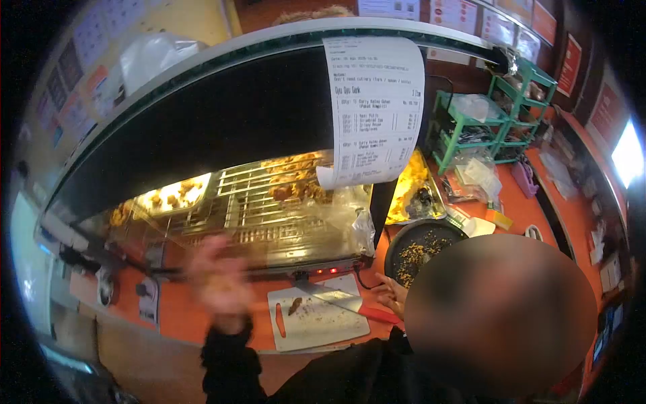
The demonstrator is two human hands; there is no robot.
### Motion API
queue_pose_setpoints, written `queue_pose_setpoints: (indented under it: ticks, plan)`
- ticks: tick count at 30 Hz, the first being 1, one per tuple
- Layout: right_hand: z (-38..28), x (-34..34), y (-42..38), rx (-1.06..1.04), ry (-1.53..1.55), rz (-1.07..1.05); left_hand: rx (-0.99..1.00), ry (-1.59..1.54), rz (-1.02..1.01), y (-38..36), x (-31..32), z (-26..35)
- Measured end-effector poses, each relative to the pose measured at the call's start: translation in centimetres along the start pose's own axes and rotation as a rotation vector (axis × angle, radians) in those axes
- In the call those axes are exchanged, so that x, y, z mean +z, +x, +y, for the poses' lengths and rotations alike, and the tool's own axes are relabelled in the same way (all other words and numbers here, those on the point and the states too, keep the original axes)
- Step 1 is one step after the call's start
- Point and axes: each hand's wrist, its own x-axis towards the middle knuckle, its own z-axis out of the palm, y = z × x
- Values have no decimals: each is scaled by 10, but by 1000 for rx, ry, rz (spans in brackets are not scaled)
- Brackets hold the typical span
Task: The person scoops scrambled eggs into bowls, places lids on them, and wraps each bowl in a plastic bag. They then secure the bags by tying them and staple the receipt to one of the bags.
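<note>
My left hand, in a black sleeve, is raised before the warming cabinet's front edge, left of the white cutting board; motion smears its fingers. At the board's right, my right hand shows partly, fingers apart and holding nothing I can see; a large blurred patch hides its wrist. Just below those fingers lies a knife with a red handle, its blade across the board's upper part. A brown scrap is on the board. Beside my right hand is a dark round pan with brown bits.
The glass-fronted cabinet holds a wire rack and fried pieces. A printed receipt hangs over its front. Behind the pan are a metal tray of yellow food and green shelves. The blurred patch covers the lower right.
</note>
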Motion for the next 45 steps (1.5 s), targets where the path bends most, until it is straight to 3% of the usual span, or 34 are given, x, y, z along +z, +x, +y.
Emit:
queue_pose_setpoints:
  ticks: [1, 3, 5, 8, 11, 12, 15, 16, 17, 18, 20, 21, 23, 25, 27, 29, 30, 32, 33, 35, 36, 37, 39, 41, 45]
  plan:
    - [-6, -3, -1, 133, 151, -111, -145, -356, -87, -22, 31, 21]
    - [-23, -15, -1, 401, 435, -328, -14, -263, -401, -81, 86, 60]
    - [-43, -25, 0, 644, 738, -313, 27, -416, -621, -126, 129, 95]
    - [-21, -47, -22, 704, 1415, -337, 169, -403, -807, -184, 171, 120]
    - [-5, -72, -24, 737, 2098, -317, 57, -500, -1044, -217, 185, 115]
    - [-30, -86, -18, 692, 1345, -244, 174, -227, -1036, -209, 186, 113]
    - [-78, -133, -11, 639, 1217, -43, 315, 137, -732, -213, 193, 99]
    - [-69, -154, -6, 509, 1246, -181, 276, 244, -650, -198, 192, 97]
    - [-54, -181, -5, 379, 1275, -314, -281, 19, -608, -193, 189, 86]
    - [-41, -202, -3, 251, 1303, -441, -285, 6, -340, -146, 186, 88]
    - [-18, -227, 2, 299, 1270, -304, 42, 147, 212, -34, 170, 101]
    - [-16, -236, 5, 315, 1247, -233, 103, 151, 341, 7, 163, 102]
    - [-10, -248, 5, 432, 1212, -160, 147, 238, 200, 49, 147, 87]
    - [-10, -255, 5, 551, 1159, -138, -122, -139, 284, 77, 155, 104]
    - [-10, -267, 7, 423, 907, -298, -155, -32, 211, 88, 159, 113]
    - [-2, -284, 19, 425, 564, -336, -241, -185, 166, 79, 173, 136]
    - [5, -293, 28, 454, 396, -324, -167, -75, 201, 73, 182, 150]
    - [32, -306, 56, 423, 178, -289, -252, -11, 217, 38, 194, 165]
    - [48, -311, 75, 355, 99, -250, -178, 130, 142, 18, 204, 177]
    - [94, -315, 119, 241, -12, -211, -519, -54, -93, -33, 223, 207]
    - [102, -313, 143, 265, -168, -187, -384, 69, -294, -53, 230, 209]
    - [119, -310, 167, 193, -285, -184, -668, -255, -309, -66, 243, 217]
    - [159, -301, 206, 50, -618, -96, -945, -613, -282, -85, 258, 216]
    - [205, -292, 239, 49, -1009, -97, -1010, -749, -329, -92, 261, 211]
    - [228, -281, 261, 208, -1187, -105, -1080, -902, -354, -86, 257, 215]
